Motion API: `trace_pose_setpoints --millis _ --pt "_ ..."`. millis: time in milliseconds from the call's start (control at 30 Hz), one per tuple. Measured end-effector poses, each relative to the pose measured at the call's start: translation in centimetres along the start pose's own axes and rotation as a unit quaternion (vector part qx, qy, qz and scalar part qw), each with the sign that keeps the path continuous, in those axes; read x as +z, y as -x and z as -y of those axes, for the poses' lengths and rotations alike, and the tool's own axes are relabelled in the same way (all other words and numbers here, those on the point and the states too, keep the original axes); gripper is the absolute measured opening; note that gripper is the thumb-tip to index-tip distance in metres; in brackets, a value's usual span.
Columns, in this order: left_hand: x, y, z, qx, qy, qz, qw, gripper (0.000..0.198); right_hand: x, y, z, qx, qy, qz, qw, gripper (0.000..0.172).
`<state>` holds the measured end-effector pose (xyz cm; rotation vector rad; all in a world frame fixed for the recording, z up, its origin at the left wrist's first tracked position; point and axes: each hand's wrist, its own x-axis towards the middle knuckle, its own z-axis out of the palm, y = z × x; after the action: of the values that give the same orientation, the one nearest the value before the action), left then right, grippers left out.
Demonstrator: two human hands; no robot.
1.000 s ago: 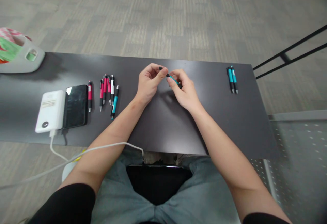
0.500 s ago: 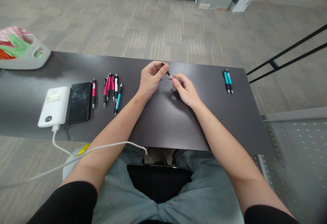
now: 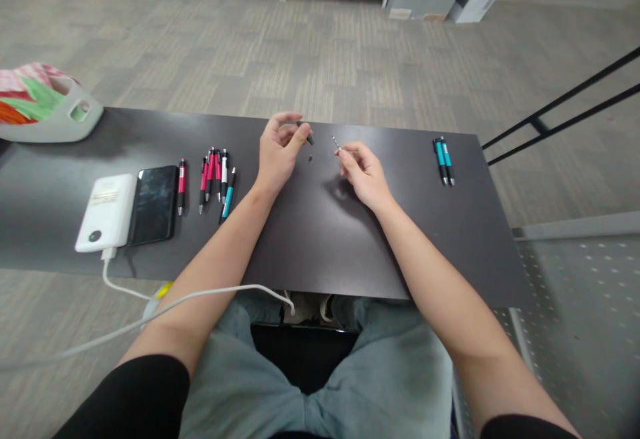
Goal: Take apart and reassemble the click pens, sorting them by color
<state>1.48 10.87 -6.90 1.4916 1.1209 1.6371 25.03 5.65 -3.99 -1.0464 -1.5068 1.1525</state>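
Over the far middle of the table, my left hand (image 3: 280,149) pinches a dark pen barrel (image 3: 306,133) between thumb and fingers; most of the barrel is hidden. A hand's width to the right, my right hand (image 3: 364,171) is closed on a thin pen refill (image 3: 336,142), whose upper end sticks up from the fingertips and seems to carry a spring. Barrel and refill are apart. A tiny dark piece (image 3: 311,157) lies on the table just below the barrel. Two teal pens (image 3: 443,161) lie side by side at the right.
Left of my forearm lie several red pens (image 3: 210,175), a white pen (image 3: 224,175) and a teal pen (image 3: 228,196). Beyond them are a black phone (image 3: 154,205) and a white power bank (image 3: 106,212) with a cable (image 3: 200,291). A basket (image 3: 83,119) stands far left on the dark table (image 3: 320,239).
The refill has come out of the dark barrel. My left hand has moved left with the barrel, while my right hand has stayed nearly in place. The tiny piece on the table now shows clearly.
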Motion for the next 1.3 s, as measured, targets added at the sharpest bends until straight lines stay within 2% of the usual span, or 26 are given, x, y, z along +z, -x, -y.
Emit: trace_pose_setpoints --millis 100,200,300,400,533,567,633,700,767,1000,1300 --pt "-0.1 0.9 -0.8 0.038 -0.136 0.06 0.988 0.042 -0.9 -0.6 -0.4 0.0 0.005 -0.03 1.0 0.072" --pt "0.4 1.7 -1.5 0.045 -0.269 0.135 0.953 0.025 -1.7 -1.2 -1.4 -0.014 0.011 -0.051 0.999 0.074" --pt "0.8 2.1 -1.8 0.039 -0.336 0.174 0.925 0.019 -2.0 -1.7 -2.4 -0.029 0.003 -0.063 0.998 0.077" --pt "0.4 1.9 -2.1 0.029 -0.358 0.182 0.915 0.029 -2.0 -1.9 -2.9 -0.034 -0.005 -0.068 0.997 0.079" --pt "-1.0 1.4 -2.9 0.014 -0.365 0.244 0.898 0.065 -1.9 -1.9 -2.8 -0.038 -0.01 -0.07 0.997 0.079" --pt "-1.3 1.3 -3.1 0.01 -0.366 0.261 0.893 0.068 -1.9 -1.9 -2.7 -0.038 -0.011 -0.069 0.997 0.079" --pt "-1.5 1.1 -3.5 0.003 -0.369 0.283 0.885 0.058 -2.0 -1.9 -2.5 -0.035 -0.011 -0.064 0.997 0.079" --pt "-1.5 1.0 -3.7 -0.006 -0.374 0.29 0.881 0.044 -2.1 -1.9 -2.3 -0.029 -0.004 -0.058 0.998 0.077" --pt "-1.3 0.9 -3.8 -0.015 -0.381 0.283 0.88 0.039 -2.2 -1.9 -2.2 -0.023 0.002 -0.055 0.998 0.077" --pt "-1.5 0.9 -3.6 -0.019 -0.379 0.269 0.885 0.037 -2.1 -1.8 -2.1 -0.012 0.01 -0.049 0.999 0.076" --pt "-2.0 1.1 -0.7 0.029 -0.336 0.234 0.912 0.042 -1.8 -1.5 -2.1 -0.003 0.044 -0.033 0.998 0.068"
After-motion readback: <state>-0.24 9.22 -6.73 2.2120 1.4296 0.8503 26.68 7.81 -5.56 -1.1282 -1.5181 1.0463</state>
